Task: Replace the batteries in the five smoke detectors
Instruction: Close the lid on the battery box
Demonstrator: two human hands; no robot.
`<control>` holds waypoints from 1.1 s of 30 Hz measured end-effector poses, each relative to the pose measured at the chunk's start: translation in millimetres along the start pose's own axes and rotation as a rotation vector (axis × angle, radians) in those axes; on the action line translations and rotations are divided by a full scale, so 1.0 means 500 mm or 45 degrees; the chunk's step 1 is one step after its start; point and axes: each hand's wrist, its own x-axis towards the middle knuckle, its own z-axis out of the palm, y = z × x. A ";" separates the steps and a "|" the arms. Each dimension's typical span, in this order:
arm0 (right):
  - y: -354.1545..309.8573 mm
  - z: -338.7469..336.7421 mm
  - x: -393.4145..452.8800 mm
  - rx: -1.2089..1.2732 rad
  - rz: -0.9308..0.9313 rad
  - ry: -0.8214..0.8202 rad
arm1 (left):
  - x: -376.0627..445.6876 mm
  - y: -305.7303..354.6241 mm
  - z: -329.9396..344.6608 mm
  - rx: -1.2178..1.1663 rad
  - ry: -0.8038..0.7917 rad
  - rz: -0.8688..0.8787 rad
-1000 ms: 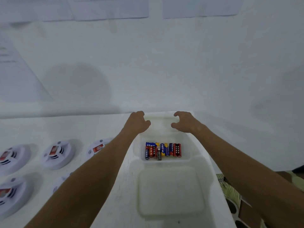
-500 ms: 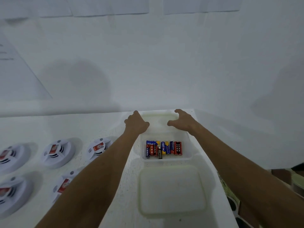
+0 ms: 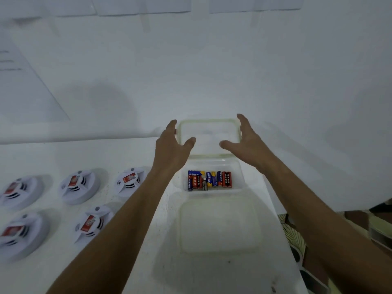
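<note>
Left hand [image 3: 171, 145] and right hand [image 3: 244, 141], grip spread, flanking clear lid [image 3: 209, 134] beyond box of batteries [image 3: 209, 180] on worktop [image 3: 137, 240].

dim, cool bluish light; soft shadows on wall [image 3: 101, 102]; slight blur; wide-angle bending at edges

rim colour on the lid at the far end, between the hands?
Pale yellow-green rim on the clear lid, best seen in the head view.
</note>
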 end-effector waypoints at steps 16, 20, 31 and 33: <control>0.092 0.039 -0.116 0.018 0.159 -0.086 | -0.141 -0.040 0.021 0.139 -0.221 -0.207; 0.097 0.045 -0.117 0.156 0.139 -0.060 | -0.140 -0.035 0.026 0.136 -0.228 -0.219; 0.102 0.057 -0.114 0.291 0.093 -0.024 | -0.136 -0.048 0.046 -0.013 -0.073 -0.241; 0.108 0.058 -0.114 0.370 0.088 -0.027 | -0.137 -0.050 0.050 -0.015 -0.056 -0.234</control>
